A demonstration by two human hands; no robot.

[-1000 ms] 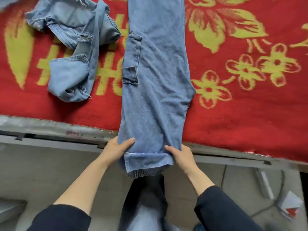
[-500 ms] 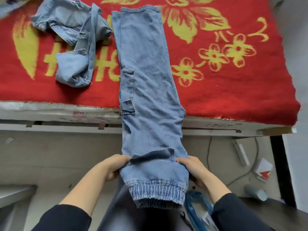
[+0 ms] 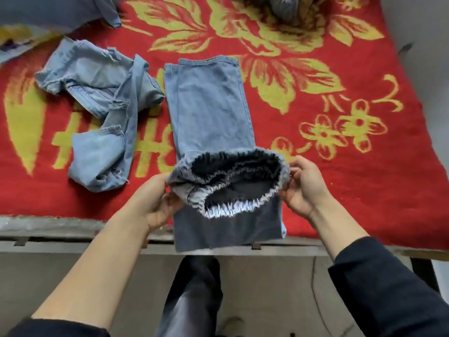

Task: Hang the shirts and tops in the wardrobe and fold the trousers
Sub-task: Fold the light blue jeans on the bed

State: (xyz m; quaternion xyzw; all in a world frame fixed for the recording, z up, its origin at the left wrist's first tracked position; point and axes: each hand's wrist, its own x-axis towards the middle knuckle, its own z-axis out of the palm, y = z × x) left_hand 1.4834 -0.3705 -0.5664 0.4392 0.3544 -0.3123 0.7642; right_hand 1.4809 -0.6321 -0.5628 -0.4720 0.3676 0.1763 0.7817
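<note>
Light blue jeans point(image 3: 211, 113) with elastic cuffs lie lengthwise on the red blanket point(image 3: 340, 166), their near end doubled back over the bed's front edge. My left hand point(image 3: 155, 198) grips the left side of the gathered cuffs and my right hand point(image 3: 303, 183) grips the right side. Both hold the cuffs point(image 3: 230, 176) raised above the trouser legs, with the openings facing me. A crumpled light denim garment point(image 3: 102, 113) lies to the left of the jeans.
The bed's grey metal frame edge point(image 3: 73, 229) runs across below the blanket. More clothes sit at the far edge: a blue piece point(image 3: 48, 13) at top left and a grey one point(image 3: 284, 8) at top centre. Concrete floor and my dark trouser leg point(image 3: 194, 295) are below.
The cuffs hung below the bed edge half a second ago. Both hands have lifted them up and forward over the legs lying on the blanket, folding the jeans.
</note>
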